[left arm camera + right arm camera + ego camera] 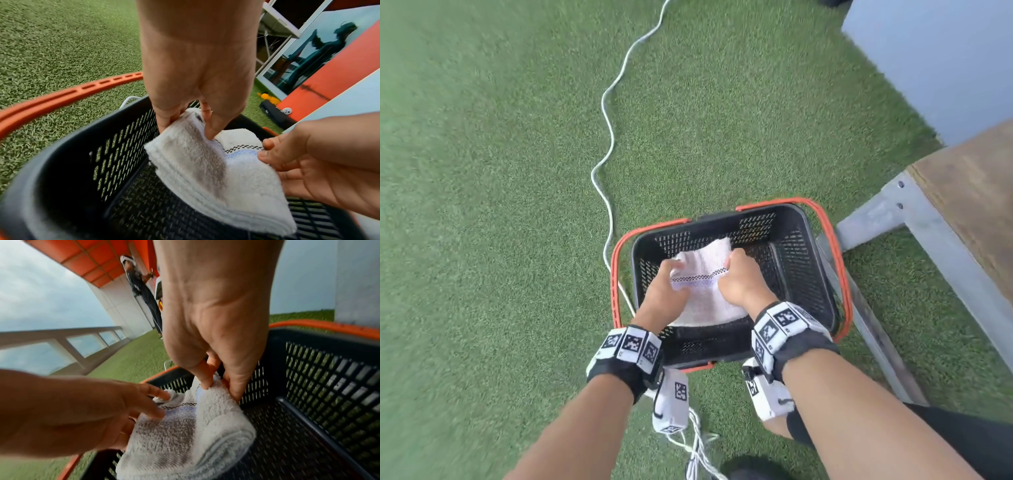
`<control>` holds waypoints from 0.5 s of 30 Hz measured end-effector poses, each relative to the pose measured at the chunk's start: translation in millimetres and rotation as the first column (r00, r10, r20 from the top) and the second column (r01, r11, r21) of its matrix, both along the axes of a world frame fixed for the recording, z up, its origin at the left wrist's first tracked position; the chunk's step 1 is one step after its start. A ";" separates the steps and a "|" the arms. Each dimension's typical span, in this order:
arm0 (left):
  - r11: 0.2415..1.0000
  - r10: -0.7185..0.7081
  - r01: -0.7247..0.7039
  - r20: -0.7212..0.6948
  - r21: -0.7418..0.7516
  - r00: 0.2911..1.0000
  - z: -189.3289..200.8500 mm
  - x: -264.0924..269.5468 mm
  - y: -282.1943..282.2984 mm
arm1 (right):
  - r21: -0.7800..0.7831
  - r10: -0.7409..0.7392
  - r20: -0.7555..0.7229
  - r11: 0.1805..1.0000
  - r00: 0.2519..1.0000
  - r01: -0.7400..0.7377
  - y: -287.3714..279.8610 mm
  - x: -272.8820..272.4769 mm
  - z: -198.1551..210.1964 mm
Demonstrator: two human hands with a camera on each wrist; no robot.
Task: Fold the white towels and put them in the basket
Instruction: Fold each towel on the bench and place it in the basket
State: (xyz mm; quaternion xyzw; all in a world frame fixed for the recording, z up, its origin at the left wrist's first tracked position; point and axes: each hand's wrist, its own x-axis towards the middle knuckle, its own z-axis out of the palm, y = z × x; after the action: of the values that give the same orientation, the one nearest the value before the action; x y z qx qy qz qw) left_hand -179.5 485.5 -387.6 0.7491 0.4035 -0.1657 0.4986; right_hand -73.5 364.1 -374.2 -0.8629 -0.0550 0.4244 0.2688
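A folded white towel point(703, 284) with a blue and checked stripe hangs inside the black mesh basket point(811, 274), which has orange handles. My left hand point(664, 287) pinches the towel's left edge point(185, 154) between thumb and fingers. My right hand point(739, 277) pinches its right edge point(218, 404) the same way. Both hands are inside the basket's rim, and the towel point(236, 186) sags between them above the basket floor point(287, 443). In the left wrist view the right hand point(320, 162) shows at the right; in the right wrist view the left hand point(82, 415) shows at the left.
The basket stands on green artificial turf point(500, 171). A white cable point(607, 144) snakes across the turf to the basket's left side. A wooden table top point(969, 195) on a grey metal frame point(893, 219) stands close at the right. Another person point(141, 293) stands far off.
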 end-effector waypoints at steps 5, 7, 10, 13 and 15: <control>0.994 0.072 -0.072 0.006 0.078 0.997 -39.5 13.0 5.4 | 0.025 -0.022 -0.058 0.999 0.998 0.024 3.5 11.0 -38.3; 0.993 0.079 -0.076 -0.032 0.087 0.996 -52.6 18.2 6.6 | 0.039 0.016 -0.073 0.999 0.997 -0.013 3.5 13.2 -47.4; 0.993 0.093 -0.084 -0.121 0.078 0.988 -70.2 22.2 5.8 | 0.038 0.091 -0.096 0.995 0.991 -0.088 -1.0 14.2 -55.0; 0.996 0.083 -0.075 -0.222 0.043 0.972 -86.4 20.8 1.8 | 0.026 0.114 -0.118 0.993 0.986 -0.111 -8.3 15.3 -59.5; 0.997 0.072 -0.068 -0.261 0.026 0.963 -94.2 19.5 -1.2 | 0.022 0.112 -0.133 0.994 0.985 -0.110 -11.0 15.9 -62.5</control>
State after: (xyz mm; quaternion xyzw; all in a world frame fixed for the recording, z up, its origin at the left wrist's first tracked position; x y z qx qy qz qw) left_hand -160.0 484.4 -481.9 0.7101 0.4932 -0.2420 0.4403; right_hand -57.7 353.1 -436.7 -0.8261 -0.0880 0.4952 0.2541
